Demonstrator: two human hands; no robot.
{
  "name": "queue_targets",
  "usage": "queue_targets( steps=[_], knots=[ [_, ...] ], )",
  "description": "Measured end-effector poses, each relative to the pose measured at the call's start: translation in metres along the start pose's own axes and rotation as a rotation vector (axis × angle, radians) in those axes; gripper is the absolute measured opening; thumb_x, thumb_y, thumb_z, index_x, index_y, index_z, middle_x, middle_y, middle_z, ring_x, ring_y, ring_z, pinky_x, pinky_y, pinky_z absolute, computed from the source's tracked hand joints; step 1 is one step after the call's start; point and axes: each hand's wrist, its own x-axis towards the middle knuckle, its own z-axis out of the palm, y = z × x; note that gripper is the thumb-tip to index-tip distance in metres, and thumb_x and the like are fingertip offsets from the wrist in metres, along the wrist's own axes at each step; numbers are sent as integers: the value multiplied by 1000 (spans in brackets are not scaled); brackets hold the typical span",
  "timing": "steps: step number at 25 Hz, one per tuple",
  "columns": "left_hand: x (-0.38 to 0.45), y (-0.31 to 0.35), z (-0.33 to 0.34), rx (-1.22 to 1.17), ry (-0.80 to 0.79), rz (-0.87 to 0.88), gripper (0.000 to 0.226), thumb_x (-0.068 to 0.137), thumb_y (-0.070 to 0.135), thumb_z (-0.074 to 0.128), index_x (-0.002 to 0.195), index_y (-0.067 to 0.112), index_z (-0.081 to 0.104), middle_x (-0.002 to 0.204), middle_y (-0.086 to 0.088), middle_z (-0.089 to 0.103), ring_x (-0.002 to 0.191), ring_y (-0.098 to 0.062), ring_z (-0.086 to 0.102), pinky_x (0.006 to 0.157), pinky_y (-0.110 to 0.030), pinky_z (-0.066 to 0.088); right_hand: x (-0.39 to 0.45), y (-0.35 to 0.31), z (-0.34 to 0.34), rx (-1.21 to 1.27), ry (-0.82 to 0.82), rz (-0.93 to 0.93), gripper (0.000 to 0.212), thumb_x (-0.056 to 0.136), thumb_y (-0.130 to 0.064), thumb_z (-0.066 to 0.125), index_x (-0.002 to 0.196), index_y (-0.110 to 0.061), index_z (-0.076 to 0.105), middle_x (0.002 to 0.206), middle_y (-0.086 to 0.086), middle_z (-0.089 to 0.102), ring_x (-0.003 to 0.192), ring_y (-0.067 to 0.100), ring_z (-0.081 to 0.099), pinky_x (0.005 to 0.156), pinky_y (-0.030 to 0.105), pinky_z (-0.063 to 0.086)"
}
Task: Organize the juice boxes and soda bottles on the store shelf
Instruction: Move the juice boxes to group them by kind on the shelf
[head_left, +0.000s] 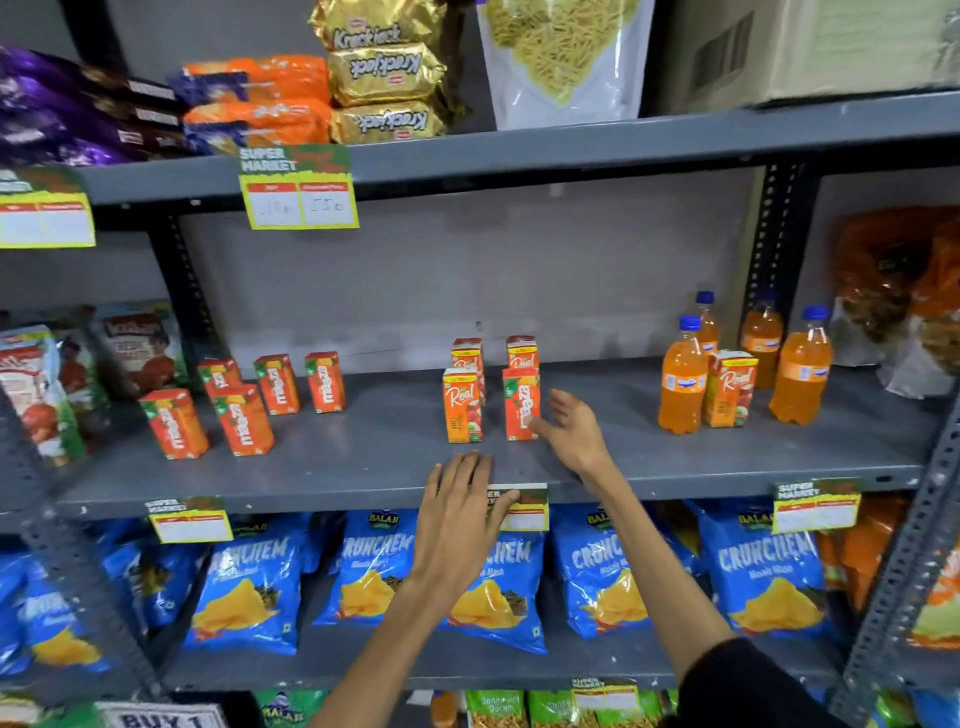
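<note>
On the grey middle shelf (363, 457), several orange Maaza juice boxes (241, 418) stand at the left. In the middle stand a Real juice box (461, 405) and a Maaza box (521, 402), with two more Real boxes (521, 353) behind. At the right, several orange soda bottles (683, 376) with blue caps surround another Real box (728, 389). My right hand (571, 428) is open, its thumb touching the middle Maaza box. My left hand (460, 512) is open, fingers over the shelf's front edge, holding nothing.
Blue Crunchem chip bags (763, 566) fill the shelf below. Gold Krackjack packs (387, 73) and a noodle bag (563, 57) sit on the shelf above. Price tags (298, 189) hang from shelf edges. Snack bags (904, 291) lie at the far right.
</note>
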Motion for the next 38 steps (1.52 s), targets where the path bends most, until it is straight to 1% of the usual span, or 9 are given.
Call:
queue_targets(
  steps=[5,12,15,19,23,28,31,34,38],
  knots=[
    [1,-5,4,19,-28,6,70,102,63,19,143,14,46,144,-5,52,133,-25,46,115,-43,35,17,0,7,10,-137,14,49,90,-5,65,136,-3,47,134,14,60,124,27,58,98,34,49],
    [0,-7,2,10,-16,32,72,102,63,19,146,12,43,148,-6,51,138,-24,44,119,-43,32,5,-2,1,20,-106,13,42,89,-1,65,129,-1,51,126,14,63,113,21,62,76,17,52],
    [-5,-16,1,18,-12,32,77,101,65,19,148,8,41,151,-9,49,142,-25,42,121,-45,29,-11,-6,-1,55,-113,-8,42,89,-5,67,128,-3,52,121,9,65,111,20,64,82,21,53],
    [-23,-52,-7,31,18,-17,79,100,65,20,146,6,46,149,-10,52,141,-26,45,121,-45,29,-32,-27,14,139,-179,-59,36,87,-6,69,120,-14,55,111,-1,67,104,13,66,84,26,56],
    [-42,-113,-22,62,30,-83,76,100,63,25,142,4,50,145,-12,56,138,-28,48,120,-45,32,-33,-49,77,180,-275,-112,37,86,-4,70,120,-11,57,113,7,68,103,16,68,79,22,58],
    [-56,-192,-38,96,21,-104,76,101,61,24,141,4,51,143,-12,58,135,-28,50,117,-46,35,-17,-70,183,213,-303,-116,37,83,2,71,117,-5,57,111,17,68,99,24,66,77,19,57],
    [-61,-226,-42,118,29,-71,74,101,59,22,141,4,52,141,-11,59,133,-27,52,116,-46,38,-7,-76,236,191,-296,-90,41,83,1,71,121,2,55,117,21,67,106,30,66,81,25,57],
    [-64,-236,-35,112,50,-43,68,102,55,29,141,4,51,141,-11,59,133,-27,52,116,-46,38,1,-76,273,167,-280,-66,41,84,1,71,122,4,55,119,22,66,105,29,66,81,25,55],
    [-65,-238,-27,111,89,-23,60,102,48,42,143,4,47,141,-11,57,134,-27,49,116,-48,36,4,-65,298,109,-242,-38,39,85,4,68,122,6,55,121,22,65,101,22,63,87,34,56]
  ],
)
